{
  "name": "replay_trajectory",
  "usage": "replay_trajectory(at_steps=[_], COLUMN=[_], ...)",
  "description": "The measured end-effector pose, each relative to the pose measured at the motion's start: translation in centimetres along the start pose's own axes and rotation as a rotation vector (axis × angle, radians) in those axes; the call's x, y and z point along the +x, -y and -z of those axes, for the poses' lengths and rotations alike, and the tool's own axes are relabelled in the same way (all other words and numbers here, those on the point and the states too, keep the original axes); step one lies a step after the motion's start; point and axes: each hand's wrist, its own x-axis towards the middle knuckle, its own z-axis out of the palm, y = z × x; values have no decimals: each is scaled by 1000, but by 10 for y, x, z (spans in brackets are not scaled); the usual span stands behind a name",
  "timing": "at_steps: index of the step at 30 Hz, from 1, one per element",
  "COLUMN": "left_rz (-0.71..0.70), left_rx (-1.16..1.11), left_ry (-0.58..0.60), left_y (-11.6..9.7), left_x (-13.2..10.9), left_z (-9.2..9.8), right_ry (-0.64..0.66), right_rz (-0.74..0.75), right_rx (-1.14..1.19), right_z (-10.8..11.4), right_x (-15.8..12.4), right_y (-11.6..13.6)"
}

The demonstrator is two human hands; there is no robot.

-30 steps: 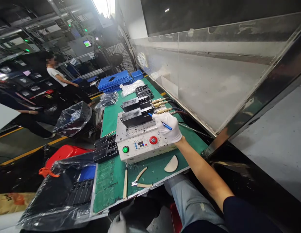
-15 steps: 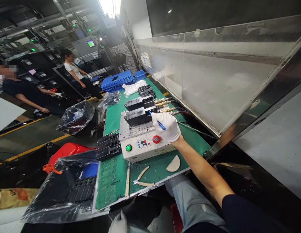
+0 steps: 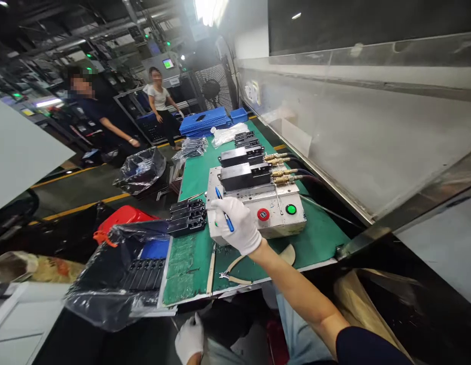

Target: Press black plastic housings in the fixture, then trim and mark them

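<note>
My right hand (image 3: 237,223), in a white glove, is closed around a blue pen (image 3: 229,223). It is in front of the left part of a pale machine box (image 3: 279,230) and hides that part. On the box, a red button (image 3: 263,214) and a green button (image 3: 291,209) show to the right of the hand. Two long black housings (image 3: 239,176) lie on top, with brass fittings (image 3: 283,176) and hoses at their right ends. Low in view, below the table edge, my gloved left hand (image 3: 190,338) is closed; a thin line shows beside its fingers, too small to name.
Several black parts (image 3: 186,218) lie left of the box. Nippers (image 3: 235,276) and a pale-handled tool (image 3: 211,276) rest near the front edge. A plastic-lined bin (image 3: 106,284) with more black parts stands at left. Two people are beyond the table.
My right hand, with the pen, has moved from the near housing's right end to the left front of the box. More of my left hand shows. The view has turned left.
</note>
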Motion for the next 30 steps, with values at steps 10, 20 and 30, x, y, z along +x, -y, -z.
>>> replay_trajectory(at_steps=[10,20,30], left_rz=[-7,-13,-2], left_rx=[31,42,37], left_ry=[-49,-80,-66], left_y=[3,-2,-3], left_x=[0,-3,-2], left_z=[-4,-4,-2], right_ry=[73,72,197], right_rz=[-95,-166,-149], right_rx=[-87,-298,-346], right_z=[-47,-51,-64], right_x=[13,24,16], right_y=[-14,-21,-6])
